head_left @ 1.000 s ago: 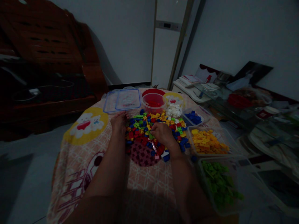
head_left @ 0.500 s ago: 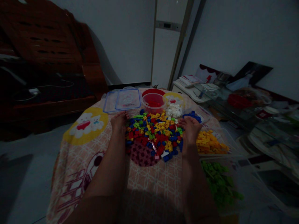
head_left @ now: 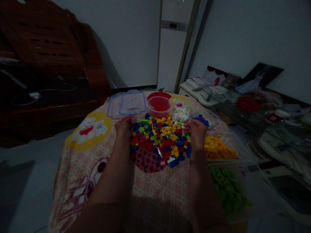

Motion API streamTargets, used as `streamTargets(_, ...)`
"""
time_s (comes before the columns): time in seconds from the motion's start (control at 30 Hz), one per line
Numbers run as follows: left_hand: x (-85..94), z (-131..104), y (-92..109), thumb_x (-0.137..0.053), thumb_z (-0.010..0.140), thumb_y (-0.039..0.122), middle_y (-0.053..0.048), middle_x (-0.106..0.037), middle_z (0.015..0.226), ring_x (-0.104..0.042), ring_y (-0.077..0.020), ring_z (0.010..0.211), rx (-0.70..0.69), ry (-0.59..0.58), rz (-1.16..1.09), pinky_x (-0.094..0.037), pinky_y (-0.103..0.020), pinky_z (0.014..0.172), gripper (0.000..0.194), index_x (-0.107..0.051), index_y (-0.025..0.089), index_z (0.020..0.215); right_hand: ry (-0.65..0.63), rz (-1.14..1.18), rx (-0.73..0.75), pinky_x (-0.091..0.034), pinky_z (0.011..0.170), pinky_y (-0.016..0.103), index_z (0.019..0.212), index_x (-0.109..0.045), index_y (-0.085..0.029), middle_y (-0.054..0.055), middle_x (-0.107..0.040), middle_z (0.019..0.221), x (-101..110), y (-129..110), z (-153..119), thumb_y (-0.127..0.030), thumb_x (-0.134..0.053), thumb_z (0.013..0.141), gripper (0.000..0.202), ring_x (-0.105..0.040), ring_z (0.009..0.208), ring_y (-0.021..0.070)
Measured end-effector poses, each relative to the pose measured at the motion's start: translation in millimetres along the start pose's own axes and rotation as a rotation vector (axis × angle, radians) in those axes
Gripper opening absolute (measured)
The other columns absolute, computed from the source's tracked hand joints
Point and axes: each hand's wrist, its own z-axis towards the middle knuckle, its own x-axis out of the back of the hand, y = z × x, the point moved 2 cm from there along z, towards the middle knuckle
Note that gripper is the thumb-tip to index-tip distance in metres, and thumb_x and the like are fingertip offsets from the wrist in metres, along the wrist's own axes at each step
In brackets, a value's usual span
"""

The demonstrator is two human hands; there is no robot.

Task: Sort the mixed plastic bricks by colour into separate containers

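Note:
A mixed pile of toy building bricks (head_left: pixel 165 137) in red, yellow, blue and green lies on the table. At its left edge is my left hand (head_left: pixel 123 125), fingers curled inward; anything inside them is hidden. My right hand (head_left: pixel 197 129) is at the right edge of the pile, fingers partly bent and apart, with no brick visible in them. White bricks (head_left: pixel 180 114) sit just beyond it, and blue bricks (head_left: pixel 200 119) lie in a clear container behind it. To its right, a clear box holds yellow bricks (head_left: pixel 218 147).
Green bricks (head_left: pixel 228 187) fill part of a box at the near right. A round clear tub (head_left: pixel 159 111) with red bricks stands behind the pile, beside blue-rimmed lids (head_left: pixel 132 103). A patterned cloth (head_left: pixel 160 191) covers the table. A glass shelf with clutter stands at right.
My right hand has shifted slightly left and its fingers have bent inward over the pile's edge. The left hand stays nearly in place.

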Motion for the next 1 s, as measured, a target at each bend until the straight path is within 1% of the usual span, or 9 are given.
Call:
streamTargets(0.2,0.8,2,-2,-0.055,0.063,-0.003,-0.002,-0.061,0.063,-0.056,-0.0084,0.054,0.009,-0.001,0.021,-0.049,-0.016,0.053,0.017,-0.061,0.012,0.069,-0.493,-0.341,-0.085,-0.033,0.033,0.017,0.071,-0.071,-0.015,-0.005,-0.058,0.044,-16,-6,-21,-0.033,-0.07,0.069,0.018,-0.047,0.033,0.0086)
streamTargets(0.27,1.4,3,-2,-0.055,0.064,-0.002,-0.002,-0.061,0.063,-0.056,-0.0083,0.054,0.005,-0.006,0.019,-0.049,-0.016,0.053,0.017,-0.062,0.012,0.069,-0.632,-0.471,-0.078,-0.034,0.036,0.018,0.07,-0.074,-0.016,-0.006,-0.056,0.042,-20,-5,-27,-0.028,-0.068,0.07,0.013,-0.046,0.034,0.0091)
streamTargets(0.33,2.0,3,-2,-0.056,0.064,-0.002,-0.002,-0.061,0.063,-0.057,-0.0085,0.055,-0.002,-0.008,0.019,-0.049,-0.016,0.053,0.016,-0.062,0.012,0.069,-0.708,-0.615,0.007,-0.041,0.043,0.02,0.069,-0.077,-0.019,-0.005,-0.059,0.044,-25,-5,-32,-0.019,-0.067,0.071,0.01,-0.054,0.041,0.0119)
streamTargets(0.4,2.3,3,-2,-0.057,0.064,-0.002,-0.002,-0.062,0.063,-0.057,-0.0086,0.055,-0.007,-0.003,0.017,-0.05,-0.016,0.051,0.016,-0.062,0.012,0.069,-0.722,-0.789,0.145,-0.05,0.058,0.023,0.072,-0.08,-0.023,-0.003,-0.07,0.057,-31,-5,-35,-0.011,-0.066,0.07,0.019,-0.067,0.058,0.0167)
streamTargets(0.47,1.9,2,-2,-0.058,0.064,-0.002,-0.002,-0.062,0.063,-0.057,-0.0085,0.054,-0.002,-0.002,0.016,-0.05,-0.016,0.05,0.016,-0.062,0.013,0.069,-0.718,-0.986,0.263,-0.055,0.076,0.028,0.081,-0.082,-0.027,-0.001,-0.079,0.08,-38,-5,-38,-0.007,-0.065,0.071,0.028,-0.073,0.083,0.0215)
streamTargets(0.53,1.2,1,-1,-0.058,0.064,-0.002,-0.002,-0.061,0.062,-0.057,-0.0081,0.053,0.001,0.004,0.015,-0.049,-0.015,0.049,0.016,-0.061,0.013,0.069,-0.726,-1.174,0.309,-0.054,0.089,0.033,0.095,-0.082,-0.029,0.001,-0.08,0.103,-44,-5,-42,-0.009,-0.064,0.076,0.034,-0.072,0.103,0.0249)
streamTargets(0.6,0.3,0,0,-0.056,0.064,-0.003,-0.001,-0.061,0.061,-0.057,-0.0078,0.053,-0.002,0.009,0.013,-0.049,-0.014,0.049,0.016,-0.061,0.012,0.069,-0.74,-1.308,0.325,-0.052,0.095,0.035,0.107,-0.08,-0.03,0.004,-0.077,0.116,-49,-7,-47,-0.012,-0.063,0.081,0.035,-0.069,0.114,0.0265)
streamTargets(0.73,-1.2,-3,1,-0.054,0.064,-0.003,-0.002,-0.061,0.06,-0.056,-0.0076,0.051,0.006,0.013,0.013,-0.048,-0.014,0.049,0.017,-0.06,0.012,0.068,-0.781,-1.425,0.355,-0.05,0.098,0.036,0.114,-0.077,-0.026,0.009,-0.073,0.125,-53,-11,-53,-0.015,-0.059,0.087,0.034,-0.066,0.12,0.0269)
streamTargets(1.0,-1.5,-3,1,-0.053,0.065,-0.004,-0.001,-0.061,0.059,-0.056,-0.0079,0.051,-0.001,0.006,-0.004,-0.049,-0.015,0.05,0.017,-0.06,0.011,0.068,-0.763,-1.433,0.31,-0.049,0.091,0.032,0.108,-0.074,-0.022,0.01,-0.074,0.117,-55,-9,-51,-0.02,-0.062,0.086,0.025,-0.067,0.116,0.0265)
